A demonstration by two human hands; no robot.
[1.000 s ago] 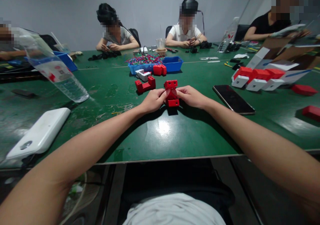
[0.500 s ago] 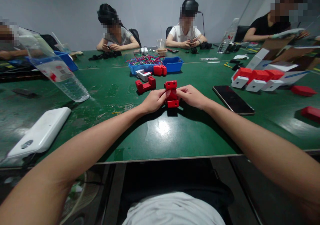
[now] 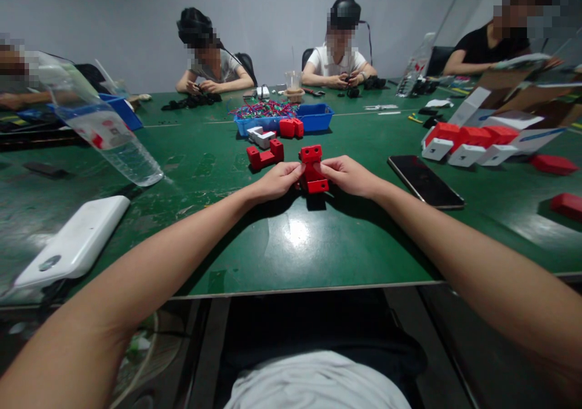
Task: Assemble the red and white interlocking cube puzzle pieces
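A red block assembly (image 3: 313,168) stands on the green table (image 3: 295,239) between both my hands. My left hand (image 3: 273,181) grips its left side with curled fingers. My right hand (image 3: 348,176) grips its right side the same way. Just beyond it lies another red U-shaped piece (image 3: 264,154). Further back are a red block (image 3: 290,128) and white blocks (image 3: 259,135) in front of a blue bin (image 3: 313,117) holding coloured wires.
A black phone (image 3: 425,180) lies right of my hands. Red and white blocks (image 3: 464,144) and boxes sit far right. A tilted water bottle (image 3: 100,130) and a white device (image 3: 73,242) are on the left. Other people sit around the table's far side.
The lower end of the red assembly has tilted slightly to the right between my hands. My left fingers have shifted a little higher on it.
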